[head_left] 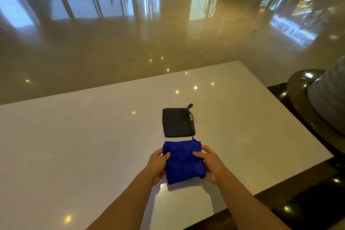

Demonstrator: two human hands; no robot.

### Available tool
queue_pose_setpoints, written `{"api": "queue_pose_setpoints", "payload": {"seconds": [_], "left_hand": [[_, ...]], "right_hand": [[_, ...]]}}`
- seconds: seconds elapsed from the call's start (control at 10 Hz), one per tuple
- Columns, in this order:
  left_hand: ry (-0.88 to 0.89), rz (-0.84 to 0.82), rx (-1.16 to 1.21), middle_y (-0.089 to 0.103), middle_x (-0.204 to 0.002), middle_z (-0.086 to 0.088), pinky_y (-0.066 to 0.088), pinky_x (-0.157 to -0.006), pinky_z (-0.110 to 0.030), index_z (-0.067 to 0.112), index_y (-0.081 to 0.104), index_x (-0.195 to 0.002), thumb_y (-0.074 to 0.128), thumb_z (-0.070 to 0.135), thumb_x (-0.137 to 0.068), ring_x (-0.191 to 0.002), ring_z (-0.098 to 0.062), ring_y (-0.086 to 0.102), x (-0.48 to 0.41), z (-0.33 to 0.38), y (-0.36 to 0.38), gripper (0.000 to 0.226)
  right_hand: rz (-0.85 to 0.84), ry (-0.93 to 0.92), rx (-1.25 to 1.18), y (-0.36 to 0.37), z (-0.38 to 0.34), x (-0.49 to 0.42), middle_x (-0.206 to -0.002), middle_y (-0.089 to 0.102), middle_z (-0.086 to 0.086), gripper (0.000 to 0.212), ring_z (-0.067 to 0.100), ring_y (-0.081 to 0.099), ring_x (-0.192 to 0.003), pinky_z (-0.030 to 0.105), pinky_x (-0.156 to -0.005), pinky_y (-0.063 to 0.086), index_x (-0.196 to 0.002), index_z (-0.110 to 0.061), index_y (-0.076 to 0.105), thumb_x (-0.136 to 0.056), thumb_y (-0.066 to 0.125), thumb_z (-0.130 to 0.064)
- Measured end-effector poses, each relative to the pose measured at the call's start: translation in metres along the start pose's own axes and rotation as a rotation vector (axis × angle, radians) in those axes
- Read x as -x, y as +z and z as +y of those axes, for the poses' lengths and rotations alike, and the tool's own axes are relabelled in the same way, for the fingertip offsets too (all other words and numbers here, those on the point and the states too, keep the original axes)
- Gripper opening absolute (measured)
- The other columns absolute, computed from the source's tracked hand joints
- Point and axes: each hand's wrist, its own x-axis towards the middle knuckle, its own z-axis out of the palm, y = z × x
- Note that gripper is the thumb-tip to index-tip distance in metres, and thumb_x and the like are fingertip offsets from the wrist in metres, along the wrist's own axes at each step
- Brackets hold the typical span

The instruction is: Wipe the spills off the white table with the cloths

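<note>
Head view, both hands' grip clasping folded blue cloth (pixel 183 161), long axis running away, left hand (pixel 157 166), right hand (pixel 211 164)

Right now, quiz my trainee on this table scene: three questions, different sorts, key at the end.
1. True or false: both hands grip the blue cloth.
2. Multiple choice: the black cloth lies (A) under the blue one, (B) on the table just beyond the blue one, apart from it, (C) on the floor.
3. Fill in: the black cloth is folded flat, and ____ hand touches it.

Key:
1. True: the left hand holds its left edge, the right hand its right edge.
2. B.
3. Neither.
</note>
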Motion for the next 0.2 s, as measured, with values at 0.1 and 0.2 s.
{"api": "queue_pose_setpoints", "payload": {"seconds": [0.1, 0.2], "left_hand": [[-0.007, 0.020, -0.007, 0.068, -0.124, -0.018, 0.061, -0.079, -0.050, 0.011, 0.055, -0.131, 0.057, 0.009, -0.097, -0.110, -0.037, 0.067, -0.006, -0.008, 0.011, 0.034], [-0.081, 0.040, -0.062, 0.068, -0.123, -0.020, 0.059, -0.087, -0.055, 0.012, 0.056, -0.127, 0.066, 0.016, -0.092, -0.109, -0.040, 0.069, 0.002, -0.003, 0.002, 0.036]], "right_hand": [[0.061, -0.020, 0.261, -0.020, -0.005, -0.019, -0.118, 0.072, 0.012, 0.032, 0.032, 0.069, -0.104, 0.045, -0.078, 0.062, -0.118, -0.016, 0.062, -0.090, 0.068, -0.003], [0.143, -0.075, 0.514, -0.028, -0.005, -0.034, -0.112, 0.072, 0.005, 0.020, 0.021, 0.068, -0.093, 0.031, -0.068, 0.058, -0.109, -0.020, 0.062, -0.095, 0.064, -0.006]]}}
